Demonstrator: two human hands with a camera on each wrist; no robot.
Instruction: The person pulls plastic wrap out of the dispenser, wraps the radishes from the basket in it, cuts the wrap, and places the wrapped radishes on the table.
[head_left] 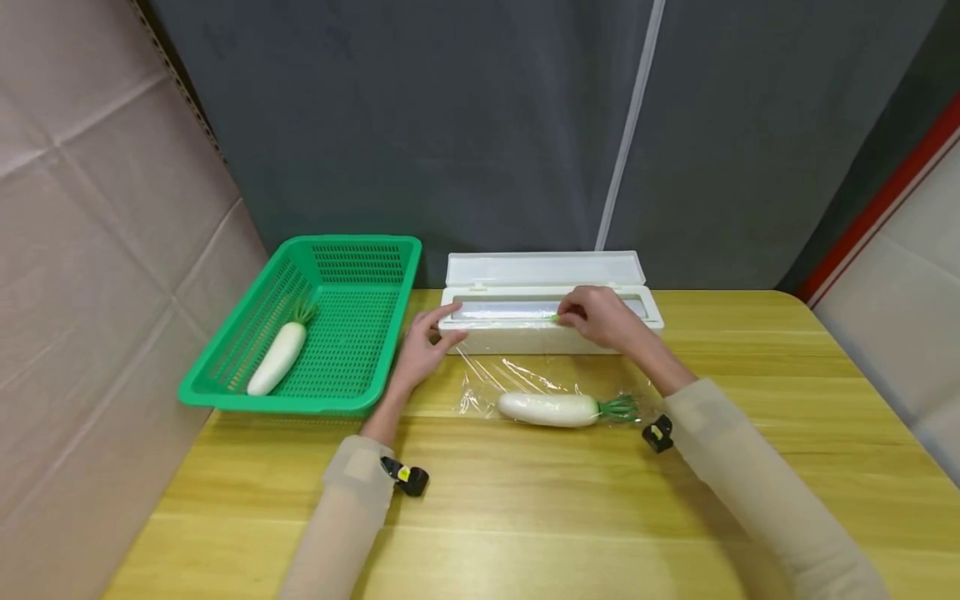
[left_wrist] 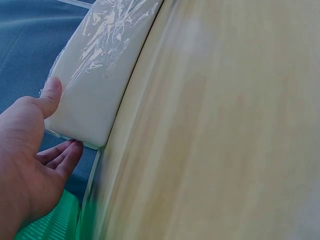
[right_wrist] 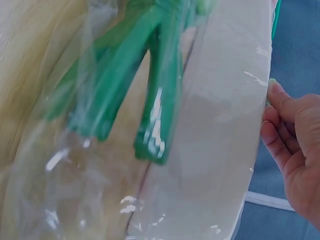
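A white cling film dispenser point(head_left: 525, 340) stands at the back of the table with its lid point(head_left: 546, 268) raised. My left hand point(head_left: 420, 354) grips its left end, thumb on the front face and fingertips against the end wall, as the left wrist view shows. Over the film slot, right of the middle, my right hand point(head_left: 600, 317) pinches a small green slide cutter point(head_left: 554, 317) between thumb and fingers. Clear film point(head_left: 480, 383) runs from the slot down the front onto the table. A white radish point(head_left: 547, 409) with green stalks point(right_wrist: 160, 125) lies there under the film, stalks to the right.
Left of the dispenser stands a green perforated basket point(head_left: 300, 407), with another white radish point(head_left: 277, 360) lying inside along its left side. A dark grey curtain point(head_left: 420, 125) hangs behind the table. Wooden tabletop point(head_left: 510, 517) extends in front of the film.
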